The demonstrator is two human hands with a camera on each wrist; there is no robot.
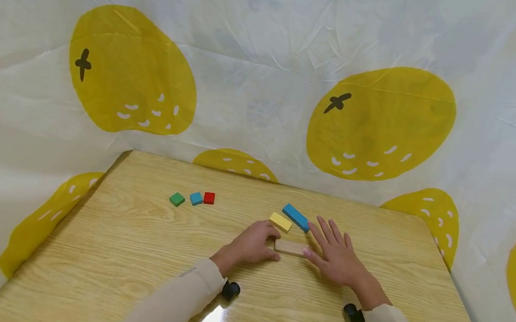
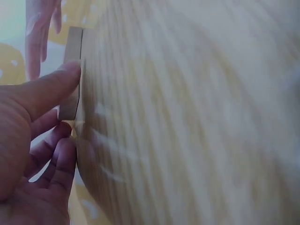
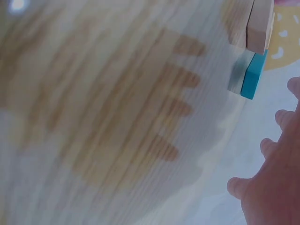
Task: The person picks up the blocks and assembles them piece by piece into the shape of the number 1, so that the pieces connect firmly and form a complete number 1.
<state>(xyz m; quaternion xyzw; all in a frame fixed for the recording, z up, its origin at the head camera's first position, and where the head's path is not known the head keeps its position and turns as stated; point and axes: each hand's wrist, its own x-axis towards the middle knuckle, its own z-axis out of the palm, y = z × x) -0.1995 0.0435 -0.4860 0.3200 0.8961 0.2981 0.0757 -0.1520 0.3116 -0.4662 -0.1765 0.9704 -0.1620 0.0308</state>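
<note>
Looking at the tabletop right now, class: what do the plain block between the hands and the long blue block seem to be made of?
Plain block: apparently bare, unpainted wood, pale tan and matte. Long blue block: probably painted wood, with an even opaque colour and crisp edges; plastic cannot be ruled out.

I am looking down at a light wood-grain counter [image 1: 133, 253] whose far and side edges are meeting a lemon-print cloth. Toward its far left, three small square blocks are lying in a row: a green block [image 1: 177, 199], a small blue block [image 1: 196, 198] and a red block [image 1: 208, 198], the last two nearly touching. Further right, a yellow block [image 1: 281, 221] is lying just beside a long blue block [image 1: 296, 217]. Nearer me, a plain wooden block [image 1: 290, 247] is lying flat on the counter.
</note>
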